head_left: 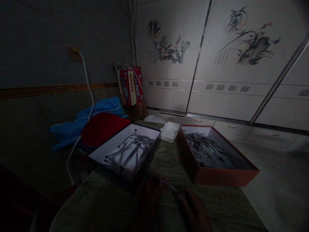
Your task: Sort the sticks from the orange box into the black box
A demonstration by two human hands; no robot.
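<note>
In the dim light at the bottom centre, my right hand is closed round the near end of a thin, pen-like stick. My left hand is at the stick's other end, dark and blurred, its fingers hard to make out. Beyond the left hand stands a dark-edged open box with several thin sticks lying loosely inside. To the right, an orange-brown open box holds a dense pile of similar sticks.
A small white tray sits between the boxes at the back of the marbled table. Behind the left box are a red round item, blue fabric and a white cable. Red cartons stand near the cabinets.
</note>
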